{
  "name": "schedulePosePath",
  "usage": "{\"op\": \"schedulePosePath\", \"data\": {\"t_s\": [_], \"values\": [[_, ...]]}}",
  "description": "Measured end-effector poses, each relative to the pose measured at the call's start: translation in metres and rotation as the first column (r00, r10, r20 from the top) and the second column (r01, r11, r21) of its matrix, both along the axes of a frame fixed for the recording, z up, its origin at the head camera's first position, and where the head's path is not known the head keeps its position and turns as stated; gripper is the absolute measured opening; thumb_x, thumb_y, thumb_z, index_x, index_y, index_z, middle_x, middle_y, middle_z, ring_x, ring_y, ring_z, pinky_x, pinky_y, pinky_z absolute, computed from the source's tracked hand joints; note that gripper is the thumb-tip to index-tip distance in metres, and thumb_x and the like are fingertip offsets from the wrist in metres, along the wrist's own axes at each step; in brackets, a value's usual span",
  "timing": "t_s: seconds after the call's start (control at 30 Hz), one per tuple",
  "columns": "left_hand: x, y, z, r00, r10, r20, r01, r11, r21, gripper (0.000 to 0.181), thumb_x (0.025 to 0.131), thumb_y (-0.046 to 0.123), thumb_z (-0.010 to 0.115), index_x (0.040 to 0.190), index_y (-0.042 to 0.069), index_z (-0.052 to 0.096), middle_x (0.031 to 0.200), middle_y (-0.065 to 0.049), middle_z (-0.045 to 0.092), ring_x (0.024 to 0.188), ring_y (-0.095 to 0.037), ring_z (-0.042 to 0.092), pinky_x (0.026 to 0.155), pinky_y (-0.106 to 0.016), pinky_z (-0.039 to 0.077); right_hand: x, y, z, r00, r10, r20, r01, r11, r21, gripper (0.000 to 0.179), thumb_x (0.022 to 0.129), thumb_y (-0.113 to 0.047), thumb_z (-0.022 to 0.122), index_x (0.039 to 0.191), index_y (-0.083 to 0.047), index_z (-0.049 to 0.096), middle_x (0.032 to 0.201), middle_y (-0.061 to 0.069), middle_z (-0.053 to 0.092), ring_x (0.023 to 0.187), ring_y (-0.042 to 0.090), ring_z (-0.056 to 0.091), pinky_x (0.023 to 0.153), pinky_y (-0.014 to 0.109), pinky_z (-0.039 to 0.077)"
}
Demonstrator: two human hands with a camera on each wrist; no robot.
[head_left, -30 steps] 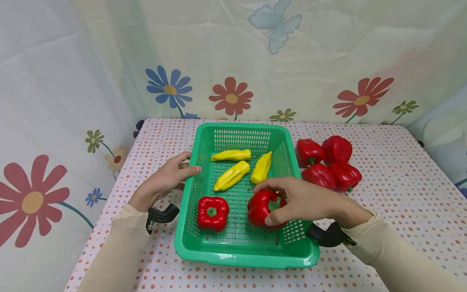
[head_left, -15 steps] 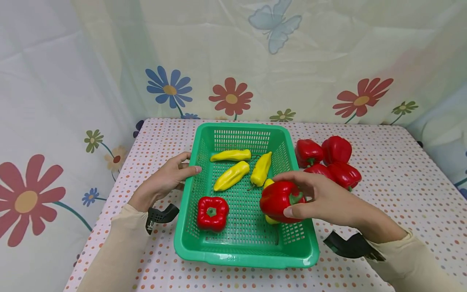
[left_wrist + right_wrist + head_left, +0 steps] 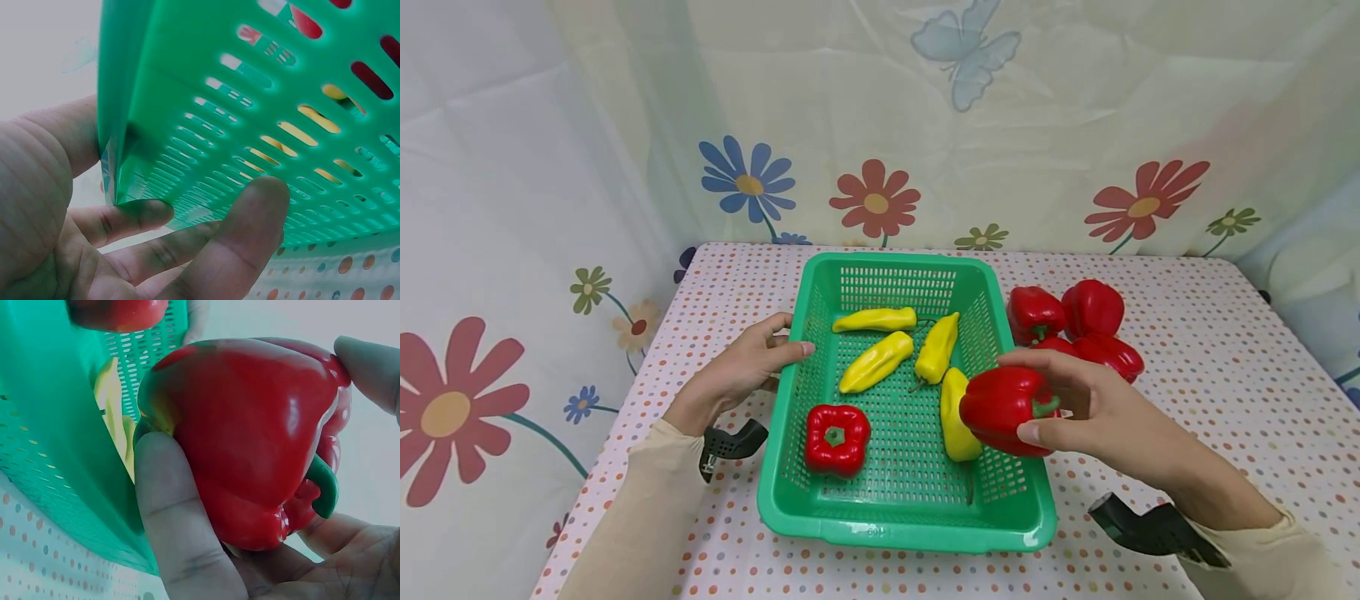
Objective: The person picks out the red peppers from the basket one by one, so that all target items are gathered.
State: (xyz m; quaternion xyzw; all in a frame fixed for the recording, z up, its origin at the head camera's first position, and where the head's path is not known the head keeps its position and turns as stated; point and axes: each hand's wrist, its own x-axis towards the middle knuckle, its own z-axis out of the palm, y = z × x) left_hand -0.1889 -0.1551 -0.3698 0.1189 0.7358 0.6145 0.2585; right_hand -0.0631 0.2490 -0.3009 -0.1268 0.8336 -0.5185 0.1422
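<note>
Patterned fabric is filling the far left, where a floral curtain (image 3: 490, 208) is hanging beside the table. Next along, a black wrist mount (image 3: 733, 440) is sitting at the cuff of your cream sleeve (image 3: 632, 517). Beyond the cuff, your left hand (image 3: 737, 367) is gripping the left rim of a perforated green plastic basket (image 3: 887, 531), its thumb hooking over the edge and its fingers lying against the slotted outer wall.

Inside the basket, toward its near left corner, a stem-up red bell pepper (image 3: 838, 442) is resting on the floor. Farther back, a crosswise yellow pepper (image 3: 880, 319) is lying nearest the far wall, and a slanting yellow pepper (image 3: 876, 362) is lying just in front of it. To their right, a third yellow pepper (image 3: 937, 350) is pointing its stem end toward you, and a fourth yellow pepper (image 3: 957, 421) is lying nearer you, toward the right wall.

Above the basket's right side, your right hand (image 3: 1090, 412) is holding a tipped red bell pepper (image 3: 1003, 410) between thumb and fingers, its green stem facing right toward your palm. You are keeping it raised, though whether it is touching the rim is not showing clearly. Past it, four clustered red bell peppers (image 3: 1078, 327) are sitting outside the basket on the dotted tablecloth (image 3: 1210, 375), your right hand partly covering the front-left one
</note>
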Motion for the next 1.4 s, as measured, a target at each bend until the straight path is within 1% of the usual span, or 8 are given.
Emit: {"op": "schedulePosePath", "data": {"t_s": [0.2, 0.4, 0.5, 0.73, 0.83, 0.97, 1.2, 1.4], "values": [[0.0, 0.0, 0.0, 1.0, -0.001, 0.002, 0.001, 1.0, 0.01, 0.048, 0.106, 0.017, 0.06, 0.149, 0.002, 0.043, 0.124, -0.031, 0.067, 0.092, -0.038, 0.077, 0.075, -0.054, 0.065, 0.01, 0.015, -0.007, 0.997, -0.082, -0.015, 0.082, 0.997, -0.004, 0.067, 0.092, -0.009, 0.076, 0.152, -0.019, 0.049, 0.136, 0.018, 0.057, 0.108, 0.033, 0.064, 0.069, 0.044, 0.067], [0.0, 0.001, 0.001, 1.0, 0.0, 0.006, 0.0, 1.0, 0.021, 0.048, 0.106, 0.016, 0.06, 0.149, 0.001, 0.043, 0.124, -0.032, 0.067, 0.091, -0.036, 0.078, 0.075, -0.054, 0.065, 0.017, 0.029, -0.019, 0.99, -0.128, -0.053, 0.123, 0.989, -0.075, 0.067, 0.093, 0.001, 0.069, 0.154, -0.021, 0.048, 0.137, 0.001, 0.057, 0.107, 0.022, 0.067, 0.068, 0.044, 0.067], [0.0, 0.001, 0.001, 1.0, -0.004, 0.005, 0.004, 1.0, 0.021, 0.049, 0.106, 0.016, 0.059, 0.149, 0.001, 0.042, 0.124, -0.031, 0.067, 0.091, -0.037, 0.078, 0.075, -0.054, 0.065, 0.02, 0.035, -0.025, 0.987, -0.153, -0.052, 0.145, 0.98, -0.136, 0.069, 0.093, 0.006, 0.066, 0.154, -0.019, 0.048, 0.14, -0.001, 0.054, 0.109, 0.021, 0.067, 0.069, 0.042, 0.067], [0.001, 0.0, 0.0, 1.0, -0.006, 0.001, 0.006, 1.0, 0.007, 0.05, 0.107, 0.018, 0.059, 0.151, 0.002, 0.041, 0.124, -0.03, 0.068, 0.09, -0.035, 0.078, 0.075, -0.053, 0.066, 0.025, 0.045, -0.037, 0.981, -0.183, -0.063, 0.154, 0.937, -0.315, 0.066, 0.095, 0.014, 0.055, 0.155, -0.009, 0.045, 0.143, 0.006, 0.054, 0.116, 0.022, 0.064, 0.075, 0.039, 0.067], [0.001, 0.0, 0.0, 1.0, -0.005, 0.001, 0.005, 1.0, 0.004, 0.051, 0.107, 0.017, 0.059, 0.152, 0.002, 0.041, 0.125, -0.031, 0.067, 0.091, -0.035, 0.078, 0.076, -0.053, 0.066, 0.027, 0.05, -0.043, 0.975, -0.219, -0.047, 0.187, 0.912, -0.365, 0.064, 0.095, 0.015, 0.052, 0.154, -0.01, 0.046, 0.143, 0.006, 0.053, 0.118, 0.022, 0.062, 0.077, 0.036, 0.067], [0.0, 0.0, -0.001, 1.0, 0.001, -0.002, -0.001, 1.0, -0.004, 0.051, 0.106, 0.017, 0.059, 0.151, 0.002, 0.041, 0.124, -0.031, 0.066, 0.091, -0.035, 0.078, 0.075, -0.052, 0.066, 0.029, 0.056, -0.051, 0.961, -0.276, 0.0, 0.254, 0.884, -0.392, 0.061, 0.097, 0.012, 0.052, 0.152, -0.013, 0.049, 0.143, 0.004, 0.052, 0.118, 0.021, 0.06, 0.078, 0.034, 0.066], [0.0, 0.0, -0.001, 1.0, -0.002, -0.004, 0.002, 1.0, 0.005, 0.051, 0.107, 0.017, 0.059, 0.152, 0.001, 0.04, 0.125, -0.032, 0.066, 0.091, -0.036, 0.078, 0.074, -0.053, 0.066, 0.032, 0.061, -0.062, 0.932, -0.361, 0.026, 0.34, 0.851, -0.401, 0.058, 0.099, 0.008, 0.055, 0.15, -0.018, 0.05, 0.145, 0.002, 0.048, 0.117, 0.018, 0.062, 0.079, 0.032, 0.066], [0.0, 0.0, -0.001, 1.0, 0.001, -0.001, -0.001, 1.0, 0.009, 0.051, 0.107, 0.017, 0.059, 0.151, 0.001, 0.04, 0.124, -0.032, 0.065, 0.09, -0.035, 0.078, 0.073, -0.054, 0.065, 0.031, 0.065, -0.07, 0.92, -0.385, 0.076, 0.38, 0.827, -0.415, 0.054, 0.102, 0.004, 0.054, 0.15, -0.02, 0.049, 0.142, -0.002, 0.053, 0.112, 0.014, 0.068, 0.081, 0.03, 0.065]]}}
